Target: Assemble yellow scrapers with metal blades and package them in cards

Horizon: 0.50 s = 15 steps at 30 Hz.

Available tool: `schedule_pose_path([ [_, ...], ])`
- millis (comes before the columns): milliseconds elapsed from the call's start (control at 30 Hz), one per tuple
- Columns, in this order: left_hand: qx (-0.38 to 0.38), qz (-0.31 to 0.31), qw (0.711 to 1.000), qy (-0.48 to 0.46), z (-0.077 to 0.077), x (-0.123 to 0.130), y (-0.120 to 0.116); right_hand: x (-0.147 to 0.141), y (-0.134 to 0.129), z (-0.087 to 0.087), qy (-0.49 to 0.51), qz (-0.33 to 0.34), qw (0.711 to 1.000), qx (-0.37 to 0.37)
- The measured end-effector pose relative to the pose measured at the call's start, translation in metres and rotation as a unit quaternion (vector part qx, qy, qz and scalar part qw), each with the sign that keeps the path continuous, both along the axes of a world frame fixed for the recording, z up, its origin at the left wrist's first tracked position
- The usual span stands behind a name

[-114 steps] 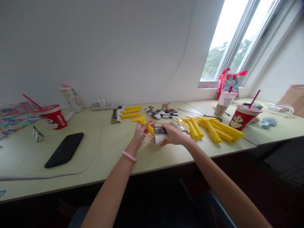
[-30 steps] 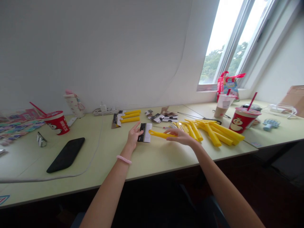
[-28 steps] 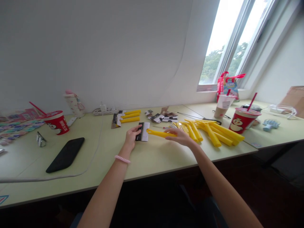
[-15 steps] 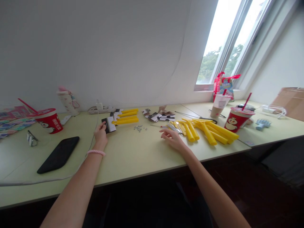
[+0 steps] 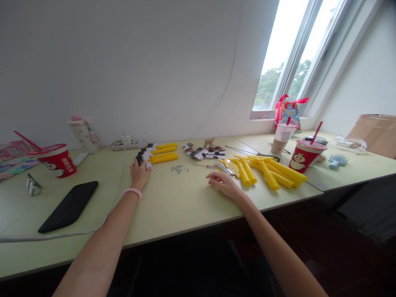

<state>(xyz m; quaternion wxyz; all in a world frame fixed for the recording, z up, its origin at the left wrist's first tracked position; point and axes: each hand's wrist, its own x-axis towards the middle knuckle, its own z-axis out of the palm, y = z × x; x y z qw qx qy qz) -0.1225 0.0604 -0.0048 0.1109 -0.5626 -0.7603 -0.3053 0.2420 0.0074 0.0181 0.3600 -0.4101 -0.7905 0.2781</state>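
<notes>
My left hand (image 5: pixel 140 174) has its fingers on the black-and-white card sleeve (image 5: pixel 149 166) of a yellow-handled tool, at the near end of a row. Yellow handles (image 5: pixel 163 157) in that row point right, and the blades are hidden under card sleeves. My right hand (image 5: pixel 224 183) rests on the table with fingers loosely bent and apart, holding nothing. Just beyond it are flat metal pieces (image 5: pixel 225 166) and a pile of yellow handles (image 5: pixel 272 171). Small screws (image 5: pixel 177 169) lie scattered between the hands. A thin screwdriver (image 5: pixel 204 166) lies behind my right hand.
Folded card sleeves (image 5: pixel 206 152) lie heaped at the back. Left are a black tablet-like device (image 5: pixel 69 206), a white cable (image 5: pixel 116 198), a red cup (image 5: pixel 55 161), a bottle (image 5: pixel 83 134) and a power strip (image 5: pixel 130 144). Right are another red cup (image 5: pixel 305 156) and a clear cup (image 5: pixel 282 138).
My left hand has moved slightly right and set the sleeved tool against the row. My right hand stays in nearly the same place. The view has shifted a little.
</notes>
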Motion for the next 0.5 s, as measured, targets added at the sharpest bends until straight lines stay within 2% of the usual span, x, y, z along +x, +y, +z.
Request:
schedule_pose_path([
  [133, -0.014, -0.013, 0.997, 0.078, 0.002, 0.008, -0.002, 0.017, 0.001, 0.005, -0.023, -0.039, 0.998, 0.047],
  [233, -0.029, -0.007, 0.995, 0.094, 0.002, 0.008, 0.001, 0.041, 0.002, 0.015, -0.063, -0.131, 0.984, 0.102],
  [300, -0.041, -0.025, 0.994, 0.101, 0.0, 0.005, 0.005, 0.06, 0.003, 0.021, -0.134, -0.243, 0.952, 0.128],
  [367, -0.056, -0.05, 0.992, 0.103, -0.003, 0.001, 0.009, 0.076, 0.006, 0.025, -0.228, -0.351, 0.9, 0.124],
  [433, -0.071, -0.07, 0.99, 0.095, -0.005, -0.002, 0.012, 0.088, 0.012, 0.025, -0.297, -0.395, 0.865, 0.086],
  [500, -0.085, -0.085, 0.989, 0.082, -0.007, -0.004, 0.013, 0.095, 0.019, 0.021, -0.325, -0.394, 0.859, 0.039],
])
